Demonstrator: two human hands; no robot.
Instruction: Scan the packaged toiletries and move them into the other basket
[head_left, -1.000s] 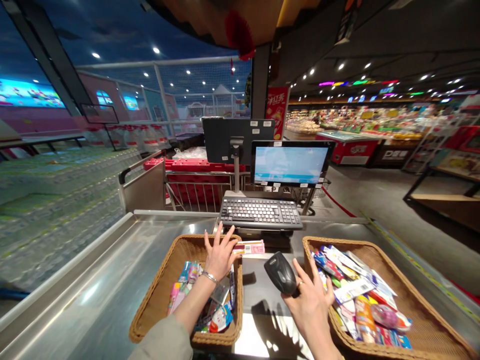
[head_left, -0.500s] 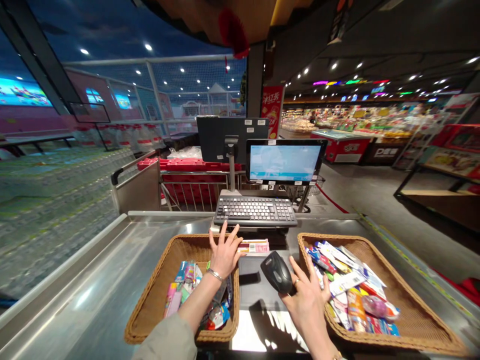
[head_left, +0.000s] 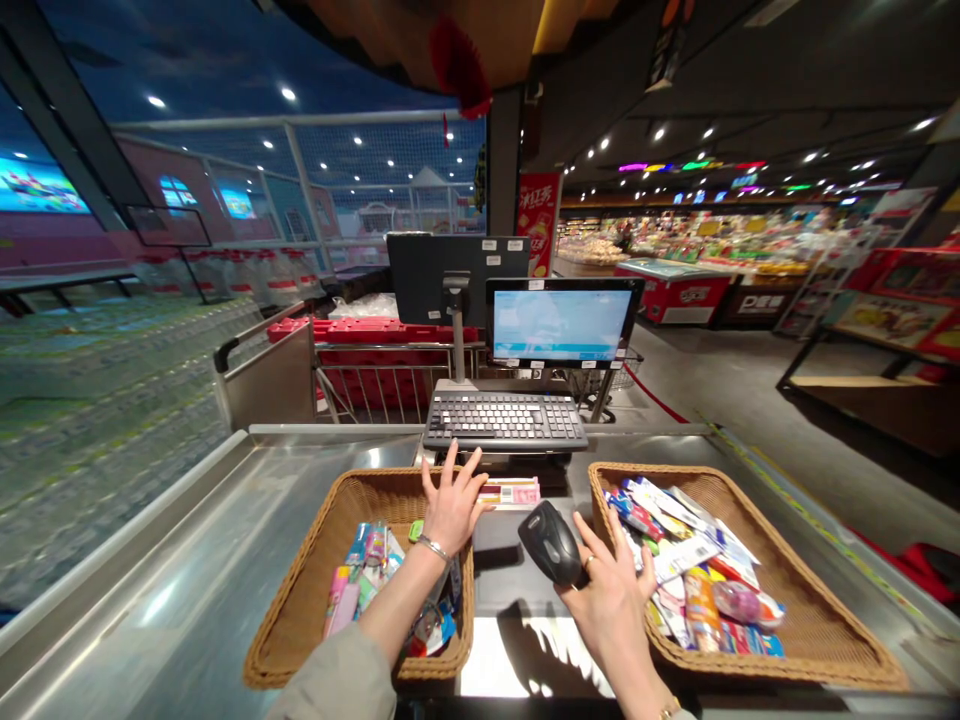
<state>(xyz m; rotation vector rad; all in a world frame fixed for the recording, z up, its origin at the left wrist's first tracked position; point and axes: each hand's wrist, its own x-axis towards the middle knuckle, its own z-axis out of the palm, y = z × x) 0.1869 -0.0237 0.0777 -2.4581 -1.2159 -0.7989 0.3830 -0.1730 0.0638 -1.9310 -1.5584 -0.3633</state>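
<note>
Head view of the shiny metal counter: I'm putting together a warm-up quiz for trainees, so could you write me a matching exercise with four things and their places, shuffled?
Things
1. Black plastic handheld scanner
2. Flat pink-and-white barcoded packet
3. Wide black keyboard
4. Thin silver bracelet

Places
A. Around the wrist of the bare left hand
B. Nearest of the four to the black-framed, blue-lit monitor
C. In the bare right hand
D. In the left hand's fingers

Right pairs: 1-C, 2-D, 3-B, 4-A
</note>
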